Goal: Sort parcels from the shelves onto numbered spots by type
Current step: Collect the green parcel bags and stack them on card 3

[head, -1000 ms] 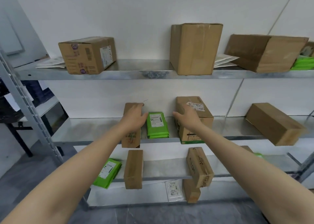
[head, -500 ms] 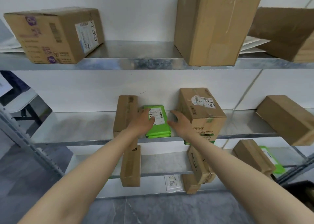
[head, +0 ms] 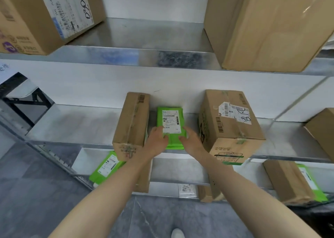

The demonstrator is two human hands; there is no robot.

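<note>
Left hand (head: 157, 142) and right hand (head: 192, 141) are each gripping one side of the green parcel (head: 170, 124) near its front end. It's lying flat on the middle shelf (head: 81, 125), label up, long axis running front to back, sitting between the narrow box (head: 132, 125) and the taped box (head: 230, 124). Hands are covering its near corners, so I can't tell whether it's one mailer or a stack. Label text is too small to read.

Left hand (head: 156, 140), right hand (head: 191, 141) reach forward, fingers (head: 157, 131) curled.
</note>
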